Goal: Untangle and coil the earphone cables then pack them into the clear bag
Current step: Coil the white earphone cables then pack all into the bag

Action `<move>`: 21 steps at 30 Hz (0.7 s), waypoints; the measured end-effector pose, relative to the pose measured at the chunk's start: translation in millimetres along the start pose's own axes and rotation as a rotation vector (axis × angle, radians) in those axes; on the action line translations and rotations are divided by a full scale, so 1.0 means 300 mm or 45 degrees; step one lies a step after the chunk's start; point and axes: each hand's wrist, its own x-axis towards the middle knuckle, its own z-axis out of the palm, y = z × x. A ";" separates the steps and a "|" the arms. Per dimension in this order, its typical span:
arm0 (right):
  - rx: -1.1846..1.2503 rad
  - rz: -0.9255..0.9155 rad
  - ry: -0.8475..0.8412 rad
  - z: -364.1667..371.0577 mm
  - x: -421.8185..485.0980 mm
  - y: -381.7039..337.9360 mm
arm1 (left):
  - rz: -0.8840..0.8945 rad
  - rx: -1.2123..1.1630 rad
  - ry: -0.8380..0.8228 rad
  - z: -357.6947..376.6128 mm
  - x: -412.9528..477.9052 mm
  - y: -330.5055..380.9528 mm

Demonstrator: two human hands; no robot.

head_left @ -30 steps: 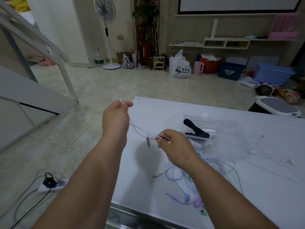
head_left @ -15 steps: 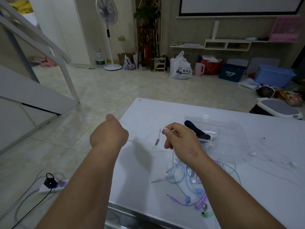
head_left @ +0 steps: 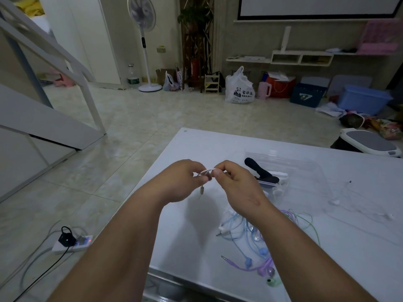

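Pinkish-white thin earphone cable [head_left: 206, 171] is pinched between my left hand [head_left: 181, 182] and right hand [head_left: 237, 186], both gripping it above the white worktop [head_left: 218, 144], near the clear plastic bag [head_left: 305, 171]. I judge it light, limp, slippery, easily kinked: hold the gathered loops, never tug.

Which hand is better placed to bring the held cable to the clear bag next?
Probably the right hand: it pinches the cable and is nearest the clear bag; the left hand is on the far side.
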 end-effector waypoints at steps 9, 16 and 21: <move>0.218 0.107 0.002 -0.015 0.008 -0.004 | -0.075 -0.318 0.713 -0.035 0.008 0.028; -0.069 0.183 -0.077 -0.015 0.009 0.034 | -0.027 -0.541 0.938 -0.059 0.008 0.029; 0.063 0.210 0.054 -0.017 0.009 0.043 | -0.111 -0.444 0.751 -0.054 0.014 0.016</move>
